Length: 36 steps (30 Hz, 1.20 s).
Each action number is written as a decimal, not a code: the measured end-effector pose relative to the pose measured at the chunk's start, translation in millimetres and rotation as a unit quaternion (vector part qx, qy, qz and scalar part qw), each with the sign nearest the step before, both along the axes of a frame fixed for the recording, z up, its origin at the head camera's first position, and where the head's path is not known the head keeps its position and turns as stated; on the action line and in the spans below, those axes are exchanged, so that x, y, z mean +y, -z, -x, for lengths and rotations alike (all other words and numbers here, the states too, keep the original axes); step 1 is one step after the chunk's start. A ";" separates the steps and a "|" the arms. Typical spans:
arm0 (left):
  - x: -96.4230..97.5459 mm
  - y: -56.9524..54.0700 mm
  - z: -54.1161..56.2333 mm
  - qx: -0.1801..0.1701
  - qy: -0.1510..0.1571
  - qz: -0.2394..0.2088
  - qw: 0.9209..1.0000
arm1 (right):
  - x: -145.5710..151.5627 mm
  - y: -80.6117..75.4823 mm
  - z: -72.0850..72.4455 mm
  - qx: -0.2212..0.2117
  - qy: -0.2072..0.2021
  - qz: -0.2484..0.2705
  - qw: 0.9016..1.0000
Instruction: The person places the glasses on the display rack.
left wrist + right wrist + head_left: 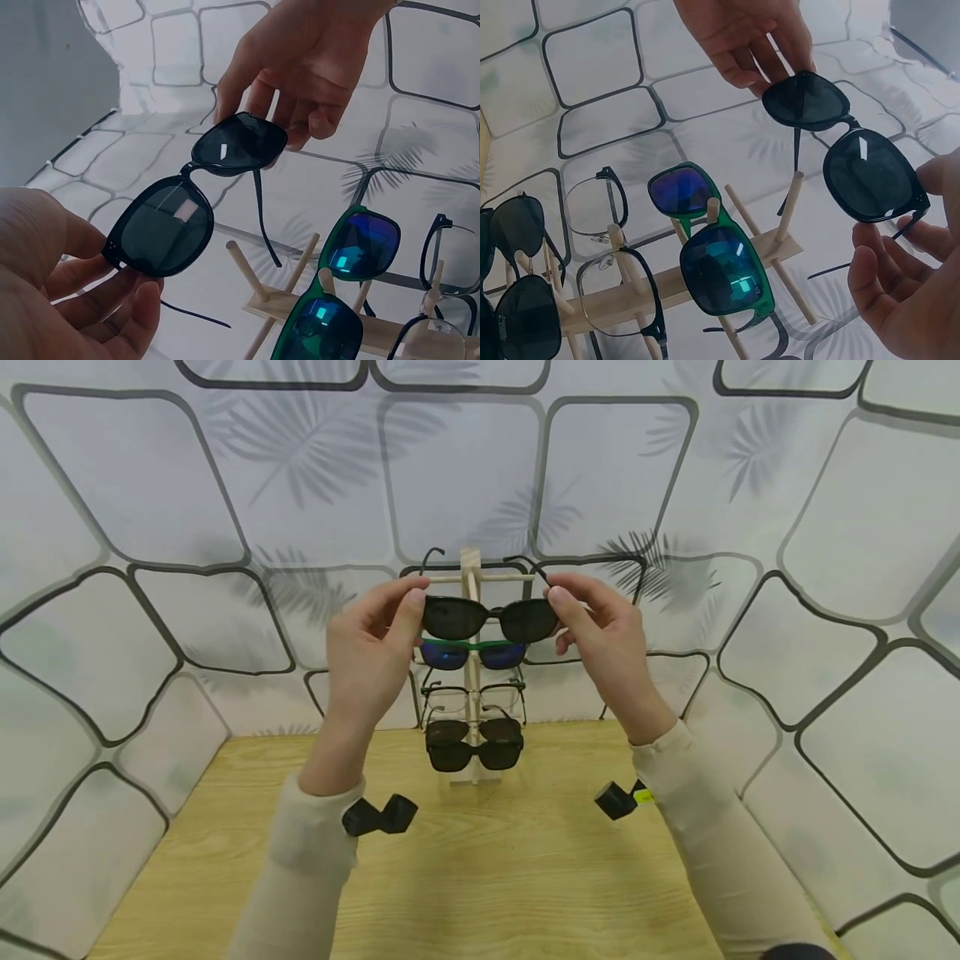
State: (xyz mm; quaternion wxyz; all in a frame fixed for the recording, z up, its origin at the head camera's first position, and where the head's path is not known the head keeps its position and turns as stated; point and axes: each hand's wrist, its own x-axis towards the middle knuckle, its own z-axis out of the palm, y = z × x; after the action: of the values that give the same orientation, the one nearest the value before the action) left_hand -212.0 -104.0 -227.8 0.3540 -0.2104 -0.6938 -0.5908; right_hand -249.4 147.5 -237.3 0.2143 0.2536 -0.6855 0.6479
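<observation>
Both hands hold one pair of black sunglasses (455,617) by its outer frame corners, temples unfolded and pointing toward the back wall. My left hand (372,647) pinches the left corner between thumb and fingers, and my right hand (602,639) pinches the right corner. In the wrist views the sunglasses (161,232) are apart from the wooden display stand (675,281), near its top pegs. Just below on the stand sits a green-framed pair with blue mirrored lenses (724,270).
Lower on the stand hang clear-lens glasses (622,292) and dark sunglasses (475,755). The stand rests on a wood-grain table (480,877). A patterned backdrop (465,477) rises behind and at both sides. Small black devices (381,816) are strapped at the wrists.
</observation>
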 end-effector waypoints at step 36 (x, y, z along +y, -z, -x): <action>-16.4 -2.2 51.6 -0.077 -0.048 0.002 0.996 | -23.0 -2.5 44.0 -0.065 0.023 -0.031 0.997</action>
State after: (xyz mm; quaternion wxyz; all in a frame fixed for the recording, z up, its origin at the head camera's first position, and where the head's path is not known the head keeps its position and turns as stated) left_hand -263.6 -120.4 -225.6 0.3266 -0.1318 -0.7297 -0.5861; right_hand -293.4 124.6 -234.8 0.1760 0.2013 -0.7233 0.6367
